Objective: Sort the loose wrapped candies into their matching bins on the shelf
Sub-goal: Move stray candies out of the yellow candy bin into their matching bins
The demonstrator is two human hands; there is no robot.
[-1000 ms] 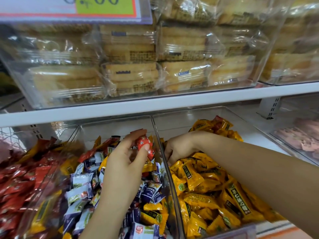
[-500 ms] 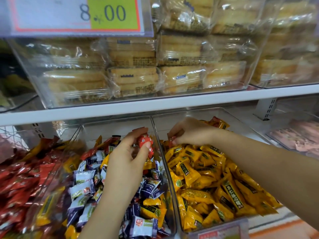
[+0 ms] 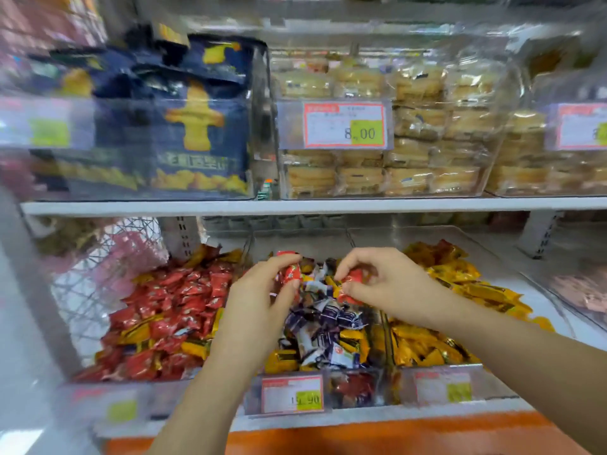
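Note:
Three clear bins sit side by side on the lower shelf. The left bin (image 3: 98,385) holds mostly red candies with some yellow ones mixed in. The middle bin (image 3: 358,394) holds purple-and-white candies with yellow ones among them. The right bin (image 3: 492,382) holds yellow candies. Above the middle bin, my left hand (image 3: 253,300) pinches a red wrapped candy (image 3: 290,274) between thumb and fingers. My right hand (image 3: 387,284) hovers beside it and pinches another red wrapped candy (image 3: 349,284).
A white shelf board (image 3: 328,205) runs just above the bins. On it stand clear boxes of packed pastries (image 3: 427,152) and dark blue snack bags (image 3: 197,126). Price tags (image 3: 292,394) hang on the bin fronts. A pink mesh basket (image 3: 108,274) stands at the left.
My right hand moved from the yellow bin to above the middle bin and now pinches a red candy. The view pulled back and up; my left hand still holds its red candy.

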